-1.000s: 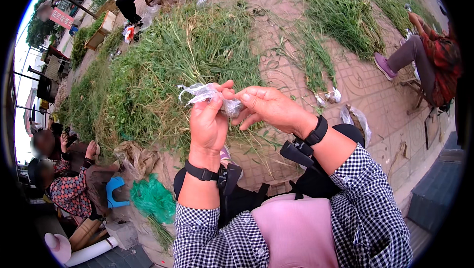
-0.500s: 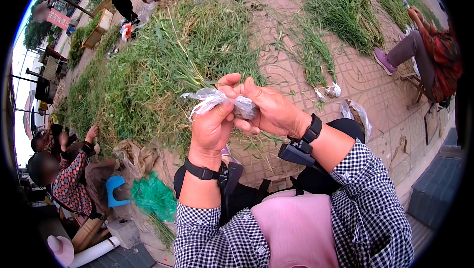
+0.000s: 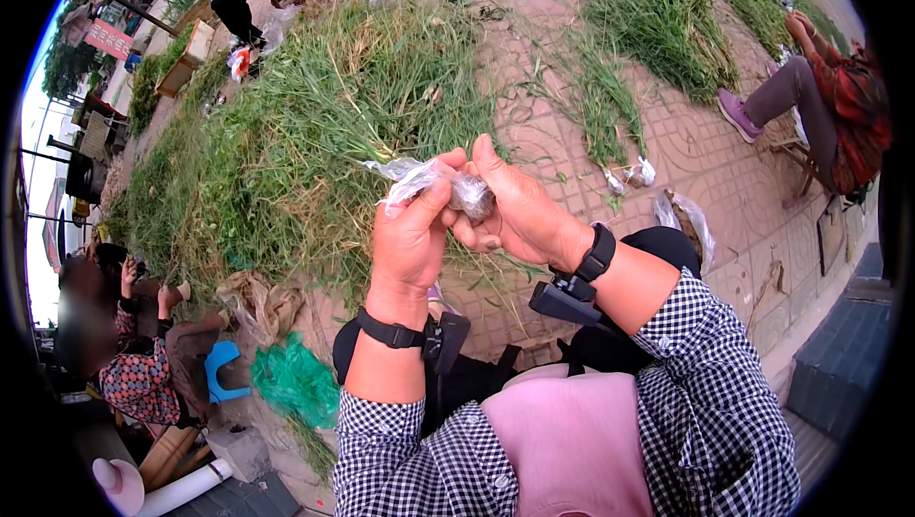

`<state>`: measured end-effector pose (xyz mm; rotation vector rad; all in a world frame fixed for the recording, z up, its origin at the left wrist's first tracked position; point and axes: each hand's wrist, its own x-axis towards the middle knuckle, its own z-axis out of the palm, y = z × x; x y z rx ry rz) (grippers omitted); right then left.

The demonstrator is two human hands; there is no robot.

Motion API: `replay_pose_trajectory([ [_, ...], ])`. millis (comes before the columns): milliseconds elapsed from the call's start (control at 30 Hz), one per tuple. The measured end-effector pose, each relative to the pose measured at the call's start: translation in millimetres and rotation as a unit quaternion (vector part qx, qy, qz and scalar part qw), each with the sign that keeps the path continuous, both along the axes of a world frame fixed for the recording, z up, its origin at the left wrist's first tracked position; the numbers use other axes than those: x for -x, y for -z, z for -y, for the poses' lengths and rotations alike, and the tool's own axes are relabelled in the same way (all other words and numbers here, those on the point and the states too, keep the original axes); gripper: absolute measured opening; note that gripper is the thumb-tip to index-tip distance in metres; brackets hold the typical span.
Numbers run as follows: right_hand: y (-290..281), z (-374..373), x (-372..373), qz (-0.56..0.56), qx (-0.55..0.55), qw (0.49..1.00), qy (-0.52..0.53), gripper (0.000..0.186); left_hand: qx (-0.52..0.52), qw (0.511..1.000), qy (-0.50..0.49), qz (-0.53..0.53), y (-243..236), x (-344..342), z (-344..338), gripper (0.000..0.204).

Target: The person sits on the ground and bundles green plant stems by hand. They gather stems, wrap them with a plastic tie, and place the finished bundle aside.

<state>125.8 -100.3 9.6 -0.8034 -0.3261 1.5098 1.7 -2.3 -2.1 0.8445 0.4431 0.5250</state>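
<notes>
Between my two hands is a small clear plastic bag (image 3: 472, 197) with a brown, soil-like clump showing through it. My left hand (image 3: 405, 245) is closed, pinching the bag's gathered, twisted end, and loose white plastic sticks out past its fingers. Cupped around the rounded, filled end is my right hand (image 3: 524, 212), its thumb raised beside the clump. Just beyond the left fingers, pale stem ends of long green grass (image 3: 367, 141) reach toward the plastic. Whether those stems are joined to the bag I cannot tell.
A wide heap of cut grass (image 3: 276, 145) spreads ahead and left over paving. Plastic-wrapped bundle ends (image 3: 640, 172) lie to the right, near an open bag of brown material (image 3: 686, 222). Green plastic (image 3: 297, 379) and a blue stool (image 3: 224, 371) are at left. Other people sit around.
My right thumb and fingers have shifted off the bag a little, so more of the brown clump shows. At the left, a seated person has leaned and moved their hands.
</notes>
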Motion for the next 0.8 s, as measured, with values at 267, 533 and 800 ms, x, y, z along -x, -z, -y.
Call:
replay_pose_trajectory([
  [267, 9, 3, 2, -0.002, 0.038, 0.999, 0.004, 0.052, -0.079, 0.993, -0.025, -0.083, 2, -5, 8, 0.030],
  [533, 8, 6, -2, 0.241, -0.066, 0.968, 0.010, 0.042, 0.013, 0.997, -0.067, -0.037, -1, 3, -5, 0.029],
  [800, 31, -8, 5, 0.481, -0.088, 0.866, 0.101, 0.039, -0.044, 0.992, -0.076, -0.096, -6, -9, 18, 0.025],
])
